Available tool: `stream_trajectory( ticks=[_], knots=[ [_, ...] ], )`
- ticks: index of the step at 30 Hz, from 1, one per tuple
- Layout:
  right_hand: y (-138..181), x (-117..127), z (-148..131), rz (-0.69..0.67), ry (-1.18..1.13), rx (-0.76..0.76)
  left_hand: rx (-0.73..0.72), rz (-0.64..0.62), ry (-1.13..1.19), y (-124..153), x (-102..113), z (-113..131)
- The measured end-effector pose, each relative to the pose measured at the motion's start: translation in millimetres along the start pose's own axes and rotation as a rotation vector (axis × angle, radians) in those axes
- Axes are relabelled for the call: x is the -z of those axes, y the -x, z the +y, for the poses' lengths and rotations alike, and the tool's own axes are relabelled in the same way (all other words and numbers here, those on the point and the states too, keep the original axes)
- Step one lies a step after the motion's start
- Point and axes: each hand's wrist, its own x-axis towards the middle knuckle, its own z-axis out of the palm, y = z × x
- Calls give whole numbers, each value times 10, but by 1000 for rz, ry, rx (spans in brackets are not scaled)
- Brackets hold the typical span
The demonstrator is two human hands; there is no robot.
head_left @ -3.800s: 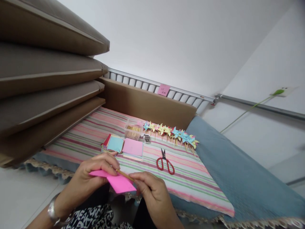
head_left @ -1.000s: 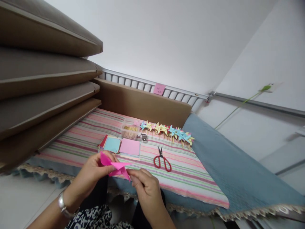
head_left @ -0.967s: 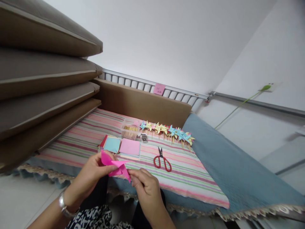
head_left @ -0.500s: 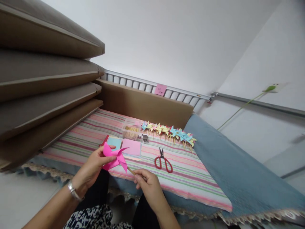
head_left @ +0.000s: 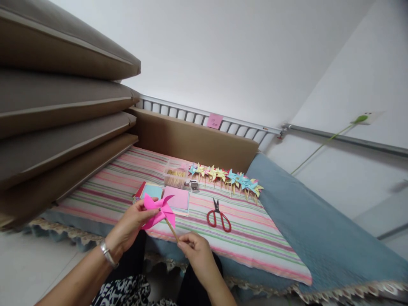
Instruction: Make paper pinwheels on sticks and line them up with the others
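A bright pink paper pinwheel (head_left: 158, 209) on a thin wooden stick (head_left: 172, 230) is held up over the near edge of the striped cloth (head_left: 255, 238). My left hand (head_left: 131, 224) pinches the pinwheel's folded blades from the left. My right hand (head_left: 195, 250) grips the lower end of the stick between thumb and fingers. Behind the pinwheel lie stacks of coloured paper squares (head_left: 177, 198).
Red-handled scissors (head_left: 218, 216) lie on the cloth to the right. A row of finished pinwheels (head_left: 227, 177) and a clear box of sticks (head_left: 174, 177) sit further back. Stacked brown cushions (head_left: 57, 110) rise at the left. A blue blanket (head_left: 312, 238) covers the right side.
The flat pink sheet has been folded into a pinwheel on the stick. My hands have lifted it slightly, and my right hand has slid down to the stick's end.
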Motion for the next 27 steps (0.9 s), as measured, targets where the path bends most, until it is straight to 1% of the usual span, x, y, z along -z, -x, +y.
stream_trajectory(
  ticks=[3, 5, 7, 10, 11, 13, 16, 21, 24, 27],
  knots=[
    [-15, 23, 46, 12, -46, -50, -65, 24, -118, -46, 112, 31],
    [-15, 39, 65, 16, -60, -70, -179, 47, -261, -102, 232, 60],
    [-7, 49, 68, 14, -73, -88, -353, 64, -482, -175, 355, 93],
    [8, 52, 44, 2, -93, -114, -679, 80, -863, -295, 480, 146],
    [12, 52, 32, -5, -104, -123, -766, 67, -956, -333, 502, 161],
    [15, 53, 5, -20, -127, -139, -878, 24, -1068, -405, 528, 176],
    [11, 58, -25, -24, -143, -146, -965, -22, -1128, -488, 562, 137],
    [1, 60, -53, -25, -148, -174, -1065, 13, -1180, -490, 624, -21],
    [3, 54, -64, -37, -165, -192, -1069, 38, -1245, -432, 620, -25],
    [7, 54, -64, -51, -183, -201, -1052, 71, -1300, -410, 587, 62]
  ],
)
